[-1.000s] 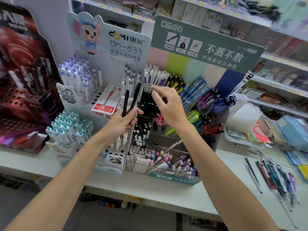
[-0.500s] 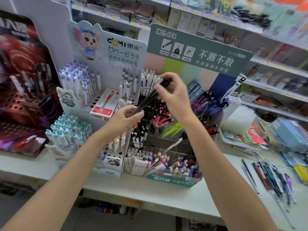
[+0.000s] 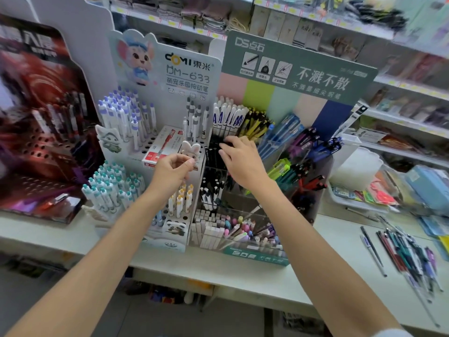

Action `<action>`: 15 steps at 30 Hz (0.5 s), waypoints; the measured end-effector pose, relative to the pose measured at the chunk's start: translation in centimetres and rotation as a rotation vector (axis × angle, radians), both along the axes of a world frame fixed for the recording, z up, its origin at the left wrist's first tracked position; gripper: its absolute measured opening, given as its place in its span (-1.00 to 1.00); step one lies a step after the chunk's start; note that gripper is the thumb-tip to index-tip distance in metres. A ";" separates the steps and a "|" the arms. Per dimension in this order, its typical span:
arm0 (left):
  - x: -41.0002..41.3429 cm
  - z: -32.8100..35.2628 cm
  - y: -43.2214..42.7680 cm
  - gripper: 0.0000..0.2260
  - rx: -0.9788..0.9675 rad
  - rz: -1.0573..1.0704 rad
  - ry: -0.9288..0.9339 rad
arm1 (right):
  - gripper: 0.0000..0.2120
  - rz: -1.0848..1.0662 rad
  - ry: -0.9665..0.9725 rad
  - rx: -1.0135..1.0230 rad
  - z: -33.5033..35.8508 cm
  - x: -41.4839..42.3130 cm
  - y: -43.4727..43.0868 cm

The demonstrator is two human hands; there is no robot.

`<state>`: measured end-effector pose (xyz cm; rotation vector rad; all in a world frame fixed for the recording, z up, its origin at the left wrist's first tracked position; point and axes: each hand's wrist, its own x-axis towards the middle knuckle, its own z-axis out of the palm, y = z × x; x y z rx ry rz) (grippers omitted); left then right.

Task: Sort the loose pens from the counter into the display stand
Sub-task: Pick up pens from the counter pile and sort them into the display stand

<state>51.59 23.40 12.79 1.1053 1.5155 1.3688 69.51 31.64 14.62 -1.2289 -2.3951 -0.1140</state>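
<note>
The right hand (image 3: 243,164) touches black pens (image 3: 213,154) inside the display stand (image 3: 257,256); its grip is unclear. The left hand (image 3: 172,173) curls empty. The loose pens (image 3: 403,251) lie on the worktop (image 3: 340,239) right of the stand. Forcing the packed slot could topple neighbours.

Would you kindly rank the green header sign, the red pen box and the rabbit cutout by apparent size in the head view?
Largest to smallest:
1. green header sign
2. red pen box
3. rabbit cutout
</note>
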 end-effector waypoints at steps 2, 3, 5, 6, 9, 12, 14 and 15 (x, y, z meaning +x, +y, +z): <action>0.3 -0.2 0.1 -0.95 0.009 0.013 0.052 | -0.64 -0.013 0.063 -0.037 0.5 0.8 -0.5; 0.6 -0.3 0.2 -0.95 0.024 0.019 0.093 | -0.65 -0.011 0.180 -0.026 0.9 1.6 -0.9; 1.8 -0.2 0.2 -0.96 0.073 0.016 0.206 | -0.69 -0.042 0.414 0.041 1.5 4.3 -1.9; 2.7 0.0 0.2 -0.97 0.098 0.006 0.275 | -0.72 -0.075 0.485 0.061 1.6 6.3 -2.4; 7.1 0.9 0.3 -0.96 0.176 -0.097 0.464 | -0.82 -0.265 0.535 0.059 0.8 13.6 -4.1; 14.1 1.6 0.7 -0.96 0.257 -0.213 0.669 | -0.87 -0.484 0.544 -0.002 -1.2 22.6 -6.3; 19.9 1.5 0.7 -0.95 0.297 -0.304 0.773 | -0.89 -0.620 0.507 -0.086 -2.8 28.8 -8.0; 23.1 1.2 0.7 -0.95 0.314 -0.348 0.801 | -0.89 -0.683 0.476 -0.144 -3.8 31.8 -8.9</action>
